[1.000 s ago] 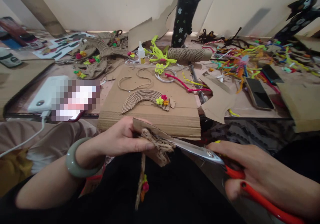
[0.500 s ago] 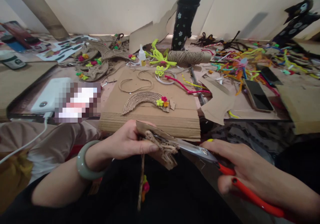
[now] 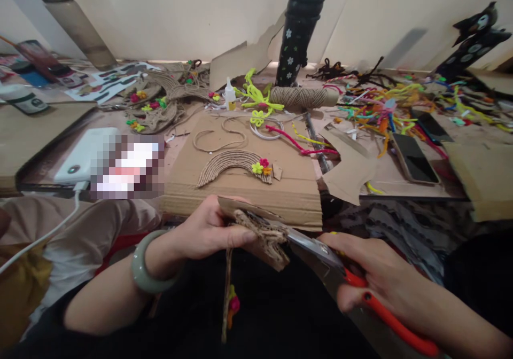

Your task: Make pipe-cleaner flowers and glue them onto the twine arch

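Note:
In my left hand [image 3: 218, 231], thumb on top, is a piece of cardboard covered with twine [image 3: 268, 236], held edge-on over my lap. A thin strip with small yellow, pink and orange flowers [image 3: 232, 305] hangs below that hand. My right hand [image 3: 380, 273] grips red-handled scissors [image 3: 315, 247]. Their blades point left into the piece, and the tips are hidden by it. Beyond my hands, a twine-covered arch [image 3: 230, 164] with bright flowers at its right end lies on a cardboard sheet [image 3: 288, 196].
A twine roll [image 3: 304, 97], a small glue bottle [image 3: 230, 96] and yellow pipe cleaners [image 3: 260, 100] lie behind the sheet. Right of it are cardboard scraps [image 3: 347, 174], a phone [image 3: 414, 156] and tangled pipe cleaners. At left a cable runs from a white power bank [image 3: 84, 153].
My right hand and the scissors have shifted slightly left, closer to the twine-covered piece. The left hand still holds it in nearly the same place. The view has moved slightly.

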`<state>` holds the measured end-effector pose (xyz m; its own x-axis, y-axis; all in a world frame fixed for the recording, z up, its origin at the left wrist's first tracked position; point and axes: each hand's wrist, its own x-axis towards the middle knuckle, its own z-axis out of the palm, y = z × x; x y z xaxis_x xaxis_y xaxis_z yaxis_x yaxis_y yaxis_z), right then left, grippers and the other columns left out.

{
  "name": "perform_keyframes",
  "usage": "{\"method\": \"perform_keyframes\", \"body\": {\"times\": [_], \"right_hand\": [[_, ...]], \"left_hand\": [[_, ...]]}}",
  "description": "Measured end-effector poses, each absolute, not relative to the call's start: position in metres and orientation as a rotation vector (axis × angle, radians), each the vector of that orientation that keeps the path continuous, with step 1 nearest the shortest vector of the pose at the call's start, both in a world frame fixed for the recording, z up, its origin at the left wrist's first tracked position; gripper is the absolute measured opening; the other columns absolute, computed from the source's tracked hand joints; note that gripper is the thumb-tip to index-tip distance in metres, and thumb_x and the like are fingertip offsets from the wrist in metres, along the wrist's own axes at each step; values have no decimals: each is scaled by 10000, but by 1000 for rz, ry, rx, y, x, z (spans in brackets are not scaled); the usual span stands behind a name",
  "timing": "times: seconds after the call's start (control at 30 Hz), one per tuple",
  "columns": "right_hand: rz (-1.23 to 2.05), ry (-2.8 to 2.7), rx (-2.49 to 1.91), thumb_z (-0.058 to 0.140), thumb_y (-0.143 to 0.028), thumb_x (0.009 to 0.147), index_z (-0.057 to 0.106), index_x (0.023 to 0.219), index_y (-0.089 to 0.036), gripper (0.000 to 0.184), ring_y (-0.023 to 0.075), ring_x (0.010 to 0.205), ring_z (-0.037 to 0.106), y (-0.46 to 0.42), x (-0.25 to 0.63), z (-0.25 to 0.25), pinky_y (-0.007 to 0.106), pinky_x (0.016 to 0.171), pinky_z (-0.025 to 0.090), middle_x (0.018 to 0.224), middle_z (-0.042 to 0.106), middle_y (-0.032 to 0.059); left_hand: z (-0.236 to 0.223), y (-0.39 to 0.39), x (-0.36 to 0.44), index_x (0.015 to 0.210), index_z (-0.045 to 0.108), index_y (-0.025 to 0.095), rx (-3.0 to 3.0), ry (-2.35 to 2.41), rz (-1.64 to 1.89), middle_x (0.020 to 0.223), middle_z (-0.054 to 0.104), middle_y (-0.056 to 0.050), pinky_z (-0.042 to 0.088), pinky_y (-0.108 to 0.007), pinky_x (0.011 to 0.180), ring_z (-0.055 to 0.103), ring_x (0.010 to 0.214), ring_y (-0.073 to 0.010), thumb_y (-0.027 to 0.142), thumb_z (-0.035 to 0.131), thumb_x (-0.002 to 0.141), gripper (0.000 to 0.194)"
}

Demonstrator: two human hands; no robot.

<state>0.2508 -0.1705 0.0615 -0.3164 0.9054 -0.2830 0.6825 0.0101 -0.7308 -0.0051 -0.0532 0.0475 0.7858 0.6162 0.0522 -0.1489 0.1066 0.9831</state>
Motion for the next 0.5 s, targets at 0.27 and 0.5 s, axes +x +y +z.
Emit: {"method": "perform_keyframes", "body": {"times": [0.27,0.5], "right_hand": [[1175,-1991,-1667,707,-250,724,587,898,-209,215,92,563,531,-170,245,63,158,496,424,718,598,-37],[1066,-1956,-1577,616,-666,720,618,987,-209,529,131,628,534,-171,243,53,194,513,422,755,600,0]], "left_hand": [[46,-56,-3,923,731,163,1331,378,643,793,726,-46,530,-255,710,662,772,-167,246,717,761,182],[43,-58,1,904,737,160,1325,426,657,748,716,-47,538,-271,728,663,836,-198,322,720,747,227]]}}
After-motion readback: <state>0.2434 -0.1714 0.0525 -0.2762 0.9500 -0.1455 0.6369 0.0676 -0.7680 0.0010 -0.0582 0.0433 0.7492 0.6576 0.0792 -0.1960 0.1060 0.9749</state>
